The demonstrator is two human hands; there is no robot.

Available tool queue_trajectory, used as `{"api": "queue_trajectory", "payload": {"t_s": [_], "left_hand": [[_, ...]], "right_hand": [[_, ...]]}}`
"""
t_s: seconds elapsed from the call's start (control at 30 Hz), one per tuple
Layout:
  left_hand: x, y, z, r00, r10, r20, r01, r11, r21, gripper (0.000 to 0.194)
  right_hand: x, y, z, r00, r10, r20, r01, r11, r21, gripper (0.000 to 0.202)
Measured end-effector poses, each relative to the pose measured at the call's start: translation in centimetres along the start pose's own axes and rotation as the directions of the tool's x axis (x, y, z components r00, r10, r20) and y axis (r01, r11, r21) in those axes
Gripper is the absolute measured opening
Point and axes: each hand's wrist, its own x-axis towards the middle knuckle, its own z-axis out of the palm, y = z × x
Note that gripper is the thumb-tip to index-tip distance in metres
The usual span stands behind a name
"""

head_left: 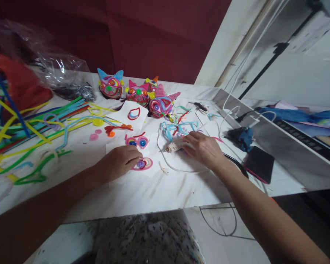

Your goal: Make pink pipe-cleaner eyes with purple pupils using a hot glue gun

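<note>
My left hand is closed, its fingertips at the left edge of a pink pipe-cleaner eye shape with a purple button-like centre, lying on white paper. Just beyond it lies a pair of joined pink rings with blue centres. My right hand curls over a glue gun that looks wrapped in pale material. Its metal tip points left, towards the eye shape; most of its handle is hidden under the hand. A short pale scrap rests between both hands.
Several decorated cat-like heads stand at the back. Loose pipe cleaners cover the left side, near a red bag. Blue pipe-cleaner pieces lie beyond my right hand. A white cord loops across the table; a dark phone lies right.
</note>
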Motion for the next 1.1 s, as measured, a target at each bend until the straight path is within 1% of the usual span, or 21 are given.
{"api": "queue_trajectory", "payload": {"t_s": [0.07, 0.13, 0.17, 0.23, 0.27, 0.33, 0.37, 0.4, 0.43, 0.5, 0.57, 0.67, 0.73, 0.87, 1.1], "left_hand": [[0.0, 0.0, 0.1, 1.000, 0.001, -0.001, -0.001, 1.000, 0.002, 0.028], [0.0, 0.0, 0.2, 1.000, -0.012, -0.001, 0.012, 1.000, -0.008, 0.027], [0.0, 0.0, 0.2, 1.000, -0.021, 0.004, 0.021, 1.000, -0.017, 0.027], [0.0, 0.1, 0.1, 0.999, -0.049, 0.019, 0.049, 0.998, -0.039, 0.025], [0.0, 0.1, 0.1, 0.997, -0.068, 0.032, 0.070, 0.996, -0.049, 0.024], [0.0, 0.3, -0.2, 0.993, -0.098, 0.061, 0.102, 0.993, -0.061, 0.023], [0.0, 0.4, -0.3, 0.991, -0.104, 0.080, 0.109, 0.992, -0.061, 0.022], [0.1, 0.4, -0.4, 0.990, -0.102, 0.096, 0.109, 0.992, -0.060, 0.021], [0.1, 0.5, -0.5, 0.989, -0.095, 0.110, 0.102, 0.993, -0.060, 0.021], [0.1, 0.4, -0.5, 0.989, -0.073, 0.131, 0.082, 0.994, -0.067, 0.019], [0.0, 0.2, -0.4, 0.989, -0.053, 0.138, 0.066, 0.994, -0.085, 0.020], [-0.1, -0.1, -0.2, 0.986, -0.044, 0.160, 0.062, 0.992, -0.106, 0.022], [-0.2, 0.0, -0.2, 0.981, -0.050, 0.186, 0.072, 0.991, -0.111, 0.022], [-0.3, 0.3, -0.5, 0.970, -0.068, 0.233, 0.095, 0.990, -0.107, 0.022], [-0.4, 0.4, -0.3, 0.972, -0.060, 0.227, 0.080, 0.994, -0.078, 0.019]], "right_hand": [[0.4, -0.4, 0.0, 0.999, 0.045, -0.016, -0.045, 0.999, -0.007, 0.018], [0.5, -1.2, -0.2, 0.993, 0.106, -0.050, -0.105, 0.994, 0.020, 0.019], [0.4, -1.9, -0.3, 0.988, 0.134, -0.075, -0.129, 0.990, 0.065, 0.020], [-0.3, -3.6, -0.6, 0.981, 0.158, -0.109, -0.128, 0.962, 0.241, 0.023], [-0.9, -4.7, -0.7, 0.984, 0.143, -0.109, -0.093, 0.925, 0.368, 0.024], [-2.1, -6.9, -0.9, 0.996, 0.059, -0.069, -0.007, 0.803, 0.597, 0.026], [-2.6, -8.0, -0.9, 0.999, 0.022, -0.042, 0.011, 0.760, 0.650, 0.028], [-3.0, -9.0, -0.9, 1.000, 0.005, -0.017, 0.007, 0.750, 0.661, 0.031], [-3.2, -9.8, -0.8, 1.000, -0.006, 0.024, -0.011, 0.760, 0.650, 0.033], [-3.2, -11.0, -0.7, 0.994, 0.007, 0.105, -0.067, 0.814, 0.576, 0.037], [-2.9, -11.6, -0.6, 0.985, 0.030, 0.171, -0.111, 0.865, 0.490, 0.039], [-2.3, -11.8, -0.7, 0.972, 0.033, 0.231, -0.128, 0.904, 0.409, 0.040], [-2.1, -11.9, -0.7, 0.969, 0.025, 0.245, -0.123, 0.910, 0.395, 0.040], [-2.0, -12.1, -0.5, 0.972, 0.020, 0.235, -0.116, 0.908, 0.402, 0.043], [-2.0, -12.8, -0.8, 0.966, 0.026, 0.256, -0.108, 0.943, 0.313, 0.045]]}}
